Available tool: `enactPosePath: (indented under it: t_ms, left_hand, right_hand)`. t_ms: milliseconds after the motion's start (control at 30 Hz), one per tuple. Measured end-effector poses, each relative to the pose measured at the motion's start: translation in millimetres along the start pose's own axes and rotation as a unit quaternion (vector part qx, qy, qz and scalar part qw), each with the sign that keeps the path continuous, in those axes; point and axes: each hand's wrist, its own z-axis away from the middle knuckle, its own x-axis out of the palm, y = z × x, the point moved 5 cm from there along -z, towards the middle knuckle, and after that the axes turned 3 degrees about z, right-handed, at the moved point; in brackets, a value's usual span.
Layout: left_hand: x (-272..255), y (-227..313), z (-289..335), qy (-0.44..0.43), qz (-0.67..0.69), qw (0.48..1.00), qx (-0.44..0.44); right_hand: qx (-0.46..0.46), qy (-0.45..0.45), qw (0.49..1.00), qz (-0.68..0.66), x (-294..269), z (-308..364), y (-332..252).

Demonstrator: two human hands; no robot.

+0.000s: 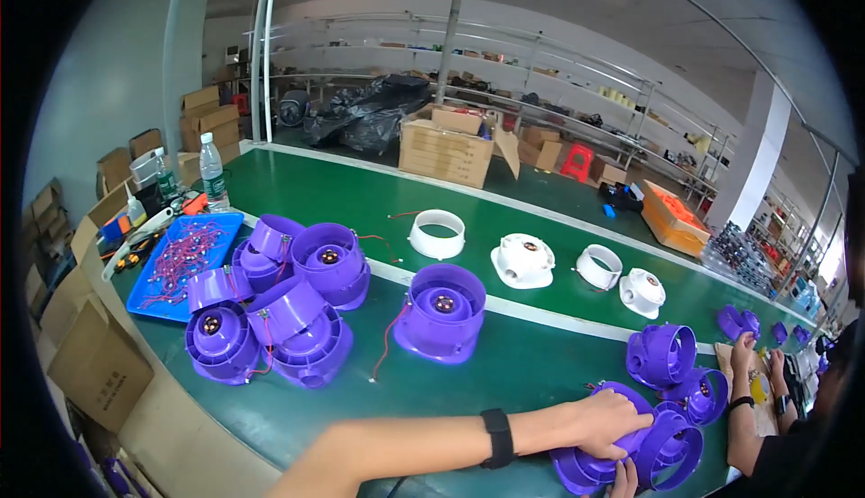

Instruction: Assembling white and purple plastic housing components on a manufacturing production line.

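Left forearm (405, 447) foremost; the left hand (613, 421) holds a purple housing (581, 471) at lower right.
From the left, a blue tray (137, 305) carries tangled red wires (185, 264), and a cluster of purple housings (302, 327) stands beside it; next on the green table (257, 421) comes a lone purple unit (441, 322), with a white ring (438, 249) and white base (523, 264) farther back. Near the right, the left hand bends thumb and fingers over the held housing; only fingers of the right hand (623, 482) show at the lower edge, so I cannot tell its grip. A purple ring (671, 419) sits just beside. Good handling here probably means gripping plain outer walls, pressing evenly with both hands, and keeping fingertips off thin leads and neighbouring parts.
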Motion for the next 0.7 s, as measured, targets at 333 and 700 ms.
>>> enactPosePath:
  t_ms: [333, 700]
  left_hand:
    - [-75.4, 52.2, 154.3, -0.04, -0.125, 0.978, -0.163]
    - [-143.5, 82.5, 240.6, -0.001, -0.292, 0.898, -0.329]
  right_hand:
    - [-0.14, -0.159, 0.942, -0.261, 35.8, 6.1, -53.4]
    - [-0.109, -0.053, 0.988, -0.095, -7.5, -34.2, 22.3]
